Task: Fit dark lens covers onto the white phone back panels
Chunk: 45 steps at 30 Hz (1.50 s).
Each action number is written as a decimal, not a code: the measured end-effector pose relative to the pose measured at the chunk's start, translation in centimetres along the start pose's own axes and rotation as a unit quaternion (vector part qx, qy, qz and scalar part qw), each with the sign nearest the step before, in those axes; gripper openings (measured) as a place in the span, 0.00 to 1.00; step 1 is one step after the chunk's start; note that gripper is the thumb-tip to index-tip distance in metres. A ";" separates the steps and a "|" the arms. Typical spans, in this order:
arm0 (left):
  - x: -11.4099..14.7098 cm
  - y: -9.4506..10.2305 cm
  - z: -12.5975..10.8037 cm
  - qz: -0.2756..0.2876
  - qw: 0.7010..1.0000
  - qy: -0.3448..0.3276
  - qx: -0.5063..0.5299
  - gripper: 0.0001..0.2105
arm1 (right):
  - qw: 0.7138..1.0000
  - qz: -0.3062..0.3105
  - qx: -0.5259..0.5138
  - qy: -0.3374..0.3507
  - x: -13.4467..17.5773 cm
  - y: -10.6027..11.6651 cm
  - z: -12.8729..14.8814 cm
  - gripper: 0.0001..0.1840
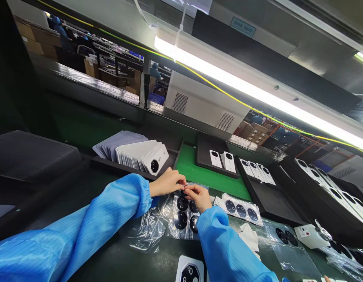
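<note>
My left hand [169,182] and my right hand [199,197] meet over a clear plastic sheet [173,232] holding several black round camera covers [180,220]. Fingertips of both hands pinch the edge of one black round cover [186,186], mostly hidden by the fingers. Crumpled clear film [149,231] lies below my left hand. At the near edge sits a white phone back panel [186,261] with a black camera area. Right of my right hand lies a strip with several more black covers [241,210].
Fanned white phone panels [140,154] stand in a black tray at the left. More panels lie in black trays [216,172] at the back right. A white bottle [309,236], a white cloth [249,237] and another person's fingers [327,279] are at right. A lit tube lamp [243,82] hangs above.
</note>
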<state>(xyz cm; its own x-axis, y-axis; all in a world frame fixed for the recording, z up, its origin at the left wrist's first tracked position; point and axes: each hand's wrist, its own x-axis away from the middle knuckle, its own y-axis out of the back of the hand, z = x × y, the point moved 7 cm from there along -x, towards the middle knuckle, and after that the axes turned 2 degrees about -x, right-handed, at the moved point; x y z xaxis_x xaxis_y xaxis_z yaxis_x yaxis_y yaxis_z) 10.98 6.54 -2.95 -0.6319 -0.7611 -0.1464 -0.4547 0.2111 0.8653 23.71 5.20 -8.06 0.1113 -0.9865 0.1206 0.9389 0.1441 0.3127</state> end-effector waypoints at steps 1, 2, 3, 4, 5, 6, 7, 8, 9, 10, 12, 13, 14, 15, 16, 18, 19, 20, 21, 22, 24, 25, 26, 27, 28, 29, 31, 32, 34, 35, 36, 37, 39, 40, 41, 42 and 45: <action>0.0 0.0 0.0 -0.002 1.000 -0.001 -0.001 0.09 | 1.000 0.003 0.000 0.004 0.1 0.1 0.2 0.06; 0.1 0.1 0.0 -0.004 1.000 -0.002 -0.001 0.09 | 1.000 0.004 0.000 0.007 0.1 0.1 0.2 0.06; 0.1 0.1 0.0 -0.005 1.000 -0.003 -0.001 0.09 | 1.000 0.004 0.000 0.011 0.0 0.1 0.3 0.06; 0.1 0.1 0.0 -0.007 1.000 -0.004 -0.001 0.10 | 1.000 0.005 0.002 0.013 0.0 0.1 0.3 0.06; 0.1 0.1 0.0 -0.008 1.000 -0.004 -0.001 0.10 | 1.000 0.005 0.003 0.015 -0.1 0.1 0.3 0.06; 0.1 0.1 0.0 -0.008 1.000 -0.005 -0.002 0.10 | 1.000 0.006 0.005 0.016 -0.2 0.1 0.3 0.07; 0.1 0.1 0.0 -0.009 1.000 -0.005 -0.002 0.10 | 1.000 0.007 0.007 0.017 -0.3 0.0 0.2 0.07; 0.1 0.0 0.0 -0.009 1.000 -0.004 -0.002 0.10 | 1.000 0.007 0.009 0.018 -0.4 0.0 0.2 0.07; 0.1 0.0 0.0 -0.008 1.000 -0.003 -0.003 0.10 | 1.000 0.007 0.012 0.019 -0.4 0.0 0.2 0.07; 0.1 0.0 0.0 -0.007 1.000 -0.002 -0.003 0.10 | 1.000 0.007 0.014 0.020 -0.5 0.0 0.2 0.07; 0.1 0.0 0.0 -0.006 1.000 0.001 -0.004 0.10 | 1.000 0.006 0.019 0.021 -0.5 0.1 0.1 0.07; 0.1 0.1 -0.1 -0.005 1.000 0.002 -0.004 0.11 | 1.000 0.006 0.021 0.021 -0.6 0.1 0.1 0.07; 0.2 0.2 -0.1 -0.005 1.000 0.003 -0.004 0.11 | 0.999 0.007 0.024 0.021 -0.6 0.1 0.1 0.07; 0.2 0.2 -0.1 -0.004 1.000 0.005 -0.004 0.11 | 0.999 0.008 0.027 0.021 -0.6 0.1 0.1 0.07; 0.2 0.3 -0.1 -0.002 1.000 0.006 -0.004 0.11 | 0.999 0.008 0.031 0.020 -0.7 0.1 0.1 0.07; 0.3 0.4 -0.2 0.005 1.000 0.009 -0.005 0.11 | 0.999 0.011 0.038 0.019 -0.8 0.0 0.0 0.08; 0.3 0.4 -0.2 0.009 1.000 0.011 -0.007 0.10 | 0.999 0.012 0.042 0.018 -0.9 -0.1 0.0 0.08; 0.3 0.4 -0.2 0.014 1.000 0.013 -0.009 0.10 | 0.999 0.014 0.046 0.018 -1.0 -0.1 -0.1 0.08; 0.3 0.5 -0.2 0.016 1.000 0.016 -0.012 0.09 | 0.999 0.015 0.049 0.017 -1.2 -0.2 -0.1 0.09; 0.3 0.5 -0.2 0.018 1.000 0.019 -0.016 0.09 | 0.998 0.016 0.053 0.017 -1.3 -0.3 -0.1 0.09; 0.2 0.6 -0.1 0.020 0.999 0.028 -0.023 0.09 | 0.998 0.017 0.059 0.017 -1.6 -0.5 -0.1 0.09; 0.2 0.7 -0.1 0.021 0.999 0.032 -0.025 0.09 | 0.998 0.016 0.062 0.017 -1.7 -0.6 -0.1 0.09; 0.1 0.7 -0.2 0.022 0.999 0.035 -0.027 0.09 | 0.998 0.016 0.064 0.017 -1.8 -0.6 0.0 0.09; 0.1 0.8 -0.2 0.022 0.999 0.037 -0.026 0.10 | 0.997 0.016 0.067 0.018 -1.9 -0.7 0.0 0.09; 0.1 0.9 -0.3 0.023 0.999 0.039 -0.025 0.10 | 0.997 0.015 0.070 0.018 -1.9 -0.8 0.1 0.09; 0.1 1.0 -0.4 0.023 0.999 0.039 -0.023 0.10 | 0.997 0.013 0.073 0.019 -1.9 -0.8 0.2 0.09; 0.0 1.2 -0.5 0.023 0.999 0.040 -0.020 0.10 | 0.997 0.010 0.078 0.019 -1.9 -0.9 0.3 0.10; 0.0 1.3 -0.6 0.023 0.999 0.041 -0.021 0.10 | 0.997 0.008 0.080 0.019 -2.0 -0.9 0.4 0.10; -0.1 1.4 -0.7 0.024 0.998 0.045 -0.027 0.10 | 0.996 0.005 0.084 0.017 -2.0 -1.0 0.4 0.10; -0.1 1.4 -0.7 0.025 0.998 0.047 -0.032 0.10 | 0.996 0.004 0.086 0.017 -2.0 -1.0 0.4 0.10; -0.2 1.4 -0.7 0.027 0.998 0.049 -0.036 0.10 | 0.996 0.003 0.087 0.016 -2.1 -1.0 0.3 0.10; -0.2 1.4 -0.6 0.028 0.997 0.050 -0.041 0.10 | 0.996 0.003 0.088 0.015 -2.1 -1.0 0.3 0.10; -0.3 1.4 -0.6 0.032 0.997 0.052 -0.049 0.10 | 0.996 0.003 0.090 0.014 -2.3 -1.0 0.1 0.10; -0.3 1.4 -0.6 0.034 0.997 0.052 -0.052 0.10 | 0.996 0.003 0.090 0.014 -2.4 -1.0 0.0 0.10; -0.4 1.4 -0.6 0.035 0.997 0.051 -0.055 0.10 | 0.996 0.002 0.090 0.013 -2.5 -1.0 0.0 0.10; -0.5 1.4 -0.5 0.036 0.996 0.051 -0.057 0.10 | 0.996 0.002 0.090 0.011 -2.5 -1.0 -0.1 0.10; -0.7 1.4 -0.4 0.038 0.996 0.050 -0.061 0.10 | 0.996 0.001 0.090 0.006 -2.7 -1.0 -0.3 0.10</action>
<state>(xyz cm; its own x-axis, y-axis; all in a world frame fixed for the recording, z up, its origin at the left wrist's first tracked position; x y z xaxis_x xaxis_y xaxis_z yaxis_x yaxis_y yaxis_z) 11.02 7.10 -1.47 -0.5934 -0.8041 -0.0363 -0.3251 0.1981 0.9247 22.52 7.73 -8.98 0.1178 -0.9869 0.1106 0.8651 0.1566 0.4765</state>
